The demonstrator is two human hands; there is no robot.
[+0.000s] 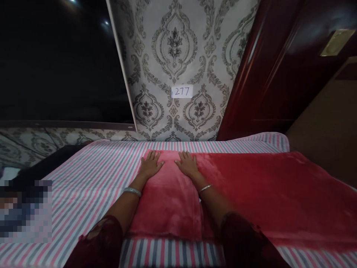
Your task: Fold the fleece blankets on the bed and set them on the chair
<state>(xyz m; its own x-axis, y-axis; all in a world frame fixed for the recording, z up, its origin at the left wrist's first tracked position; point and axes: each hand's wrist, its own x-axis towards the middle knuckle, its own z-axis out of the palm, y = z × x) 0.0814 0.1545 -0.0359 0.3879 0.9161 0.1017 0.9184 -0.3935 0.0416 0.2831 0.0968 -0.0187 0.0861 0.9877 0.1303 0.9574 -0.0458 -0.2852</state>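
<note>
Head view, left hand [151, 164] and right hand [187, 164] spread flat, palms down on folded left end of red plush blanket [264, 193], blanket lying over striped sheet [92, 175].

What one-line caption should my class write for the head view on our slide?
Left hand and right hand lie flat on a partly folded red blanket over striped cloth.

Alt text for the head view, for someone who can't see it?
Left hand and right hand rest flat on the folded part of a red blanket on a striped sheet. Behind them are wallpaper, a "277" label and a dark screen.
</note>
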